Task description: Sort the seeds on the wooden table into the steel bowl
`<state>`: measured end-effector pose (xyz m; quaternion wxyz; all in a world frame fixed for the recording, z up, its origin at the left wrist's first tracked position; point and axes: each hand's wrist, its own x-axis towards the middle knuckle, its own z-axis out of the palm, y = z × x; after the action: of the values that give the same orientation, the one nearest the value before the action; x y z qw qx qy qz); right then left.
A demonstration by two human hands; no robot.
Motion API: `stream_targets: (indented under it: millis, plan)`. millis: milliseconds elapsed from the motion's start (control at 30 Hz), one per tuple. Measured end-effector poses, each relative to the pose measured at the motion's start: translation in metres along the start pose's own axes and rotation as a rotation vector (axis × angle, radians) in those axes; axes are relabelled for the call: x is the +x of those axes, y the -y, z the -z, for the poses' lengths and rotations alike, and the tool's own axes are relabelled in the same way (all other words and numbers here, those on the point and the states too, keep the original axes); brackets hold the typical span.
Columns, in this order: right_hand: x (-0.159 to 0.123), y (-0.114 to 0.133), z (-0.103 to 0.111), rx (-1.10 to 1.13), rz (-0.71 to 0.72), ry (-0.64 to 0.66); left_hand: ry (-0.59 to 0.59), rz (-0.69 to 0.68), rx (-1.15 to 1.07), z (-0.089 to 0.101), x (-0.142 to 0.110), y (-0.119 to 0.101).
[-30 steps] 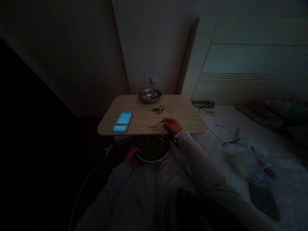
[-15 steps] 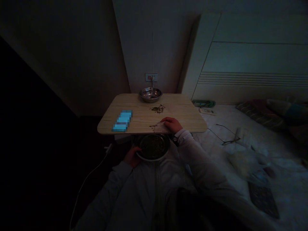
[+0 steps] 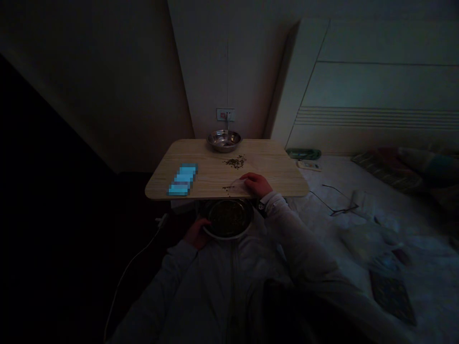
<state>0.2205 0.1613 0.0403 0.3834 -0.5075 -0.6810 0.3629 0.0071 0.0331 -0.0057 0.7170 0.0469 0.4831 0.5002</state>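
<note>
The room is very dark. My left hand (image 3: 196, 233) grips the rim of a metal bowl (image 3: 229, 219) filled with small dark bits, held just below the front edge of a light wooden table (image 3: 272, 172). My right hand (image 3: 255, 184) rests on the table near that edge, fingers curled over a pale sheet (image 3: 238, 188) with a few dark bits beside it. A small heap of dark bits (image 3: 234, 163) lies further back. An empty-looking steel bowl (image 3: 224, 140) stands at the table's far edge.
A blurred blue rectangle (image 3: 182, 179) lies on the table's left part. A wall socket (image 3: 225, 114) sits behind the far bowl. A bed (image 3: 358, 210) with cables, pillows and small items spreads to the right. A white cable (image 3: 132, 263) runs down at left.
My right hand and the pale sheet have shifted very slightly further onto the table. The left hand and bowl stay where they were.
</note>
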Motion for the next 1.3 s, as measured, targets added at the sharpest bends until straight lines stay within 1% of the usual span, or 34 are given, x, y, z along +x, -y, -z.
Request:
stream_targets:
  millis: [200,333,500,767,933,1100,1200,1300]
  plan:
    - [0.0,0.001,-0.002,-0.026,-0.014,0.011,-0.01,0.023,0.002,0.0,0.0,0.0]
    - [0.0,0.003,-0.002,-0.061,-0.01,0.026,-0.031,0.017,-0.005,-0.004,-0.004,-0.002]
    - [-0.001,0.005,0.001,-0.035,-0.016,0.065,-0.041,0.03,0.001,-0.009,-0.01,-0.003]
    - [-0.001,0.001,-0.002,-0.04,0.012,0.069,-0.04,0.045,0.013,-0.005,-0.005,-0.002]
    - [-0.001,0.002,-0.001,-0.083,-0.001,0.085,-0.035,0.04,0.01,-0.006,-0.006,-0.002]
    - [-0.001,0.003,-0.001,-0.074,0.002,0.055,-0.047,0.037,0.017,-0.005,-0.005,-0.002]
    - [-0.002,0.003,-0.002,-0.035,-0.008,0.078,-0.018,0.021,0.008,-0.003,-0.004,-0.001]
    - [-0.002,0.004,-0.002,-0.042,-0.004,0.102,-0.007,0.013,-0.001,-0.002,-0.003,0.0]
